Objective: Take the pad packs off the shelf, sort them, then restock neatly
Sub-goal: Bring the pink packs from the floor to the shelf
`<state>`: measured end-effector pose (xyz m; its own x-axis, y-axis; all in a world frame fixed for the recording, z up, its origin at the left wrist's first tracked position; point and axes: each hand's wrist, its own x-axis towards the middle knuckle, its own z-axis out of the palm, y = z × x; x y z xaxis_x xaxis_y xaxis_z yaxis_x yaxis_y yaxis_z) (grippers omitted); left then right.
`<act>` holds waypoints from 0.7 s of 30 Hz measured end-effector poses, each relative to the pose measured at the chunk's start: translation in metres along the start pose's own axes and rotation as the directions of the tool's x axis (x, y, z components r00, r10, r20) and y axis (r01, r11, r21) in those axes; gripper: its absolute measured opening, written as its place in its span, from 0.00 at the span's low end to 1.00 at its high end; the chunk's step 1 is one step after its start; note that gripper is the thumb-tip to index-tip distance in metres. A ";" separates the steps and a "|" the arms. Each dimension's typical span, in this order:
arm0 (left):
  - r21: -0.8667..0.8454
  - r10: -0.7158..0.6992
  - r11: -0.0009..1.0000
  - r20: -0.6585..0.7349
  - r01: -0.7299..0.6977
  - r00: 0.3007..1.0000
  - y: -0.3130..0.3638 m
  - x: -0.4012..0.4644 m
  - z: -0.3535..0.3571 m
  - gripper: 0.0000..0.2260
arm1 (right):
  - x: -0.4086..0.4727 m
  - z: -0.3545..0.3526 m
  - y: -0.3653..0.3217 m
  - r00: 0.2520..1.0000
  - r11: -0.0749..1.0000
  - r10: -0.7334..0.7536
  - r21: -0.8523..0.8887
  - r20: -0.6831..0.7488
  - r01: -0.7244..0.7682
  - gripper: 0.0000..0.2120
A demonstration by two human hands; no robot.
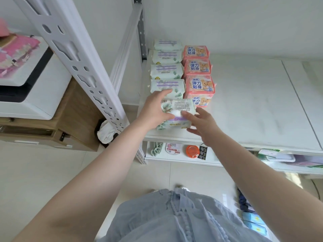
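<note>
A row of pale green pad packs [167, 71] runs front to back along the left side of the white shelf [248, 105]. Right beside it stands a row of pink pad packs [199, 84] with a bear print. My left hand [155, 109] grips a green pad pack [178, 106] from its left side, barcode up, on top of another green pack [176, 124] at the shelf's front. My right hand [201, 124] is at the front right of these packs, fingers spread, fingertips touching them.
A white perforated shelf post [83, 67] rises at the left. The lower shelf holds an orange lid [192, 151], green hooks and small packets. Blue packs [253, 222] lie on the floor at the right. A wooden cabinet with a white appliance stands far left.
</note>
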<state>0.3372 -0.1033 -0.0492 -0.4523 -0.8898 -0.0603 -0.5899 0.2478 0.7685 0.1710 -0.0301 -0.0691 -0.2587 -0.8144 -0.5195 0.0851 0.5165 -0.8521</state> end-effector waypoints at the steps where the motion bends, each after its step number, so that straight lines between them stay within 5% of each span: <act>1: -0.055 -0.042 0.998 -0.035 0.040 0.998 -0.007 -0.003 0.004 0.37 | 0.000 0.003 0.007 0.999 1.000 0.012 -0.004 -0.030 -0.013 0.17; 7: -0.305 -0.390 0.879 -0.022 0.366 0.920 -0.032 -0.017 0.021 0.29 | 0.001 0.009 0.012 0.995 0.998 0.020 -0.055 -0.099 -0.025 0.19; 10: -0.322 -0.346 0.885 0.029 0.337 0.938 -0.030 -0.018 0.019 0.31 | 0.000 0.005 0.004 0.992 0.997 0.006 -0.074 -0.124 -0.015 0.13; 14: -0.311 -0.289 0.912 -0.026 0.267 0.957 -0.020 -0.009 0.000 0.27 | -0.003 -0.005 -0.022 0.994 0.984 0.015 -0.175 -0.107 -0.034 0.23; 18: -0.600 -0.448 0.719 -0.016 0.350 0.894 0.014 0.001 -0.019 0.25 | -0.008 -0.011 -0.047 0.998 0.995 -0.068 -0.069 -0.001 0.068 0.17; 21: -0.666 -0.485 0.663 -0.037 0.341 0.873 0.034 0.008 -0.030 0.26 | -0.013 -0.013 -0.060 0.980 0.983 -0.174 0.079 0.099 0.166 0.09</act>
<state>0.3335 -0.1134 -0.0041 -0.0843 -0.9116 -0.4024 -0.0997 -0.3941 0.9136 0.1572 -0.0470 -0.0109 -0.1733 -0.9138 -0.3673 0.1168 0.3512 -0.9290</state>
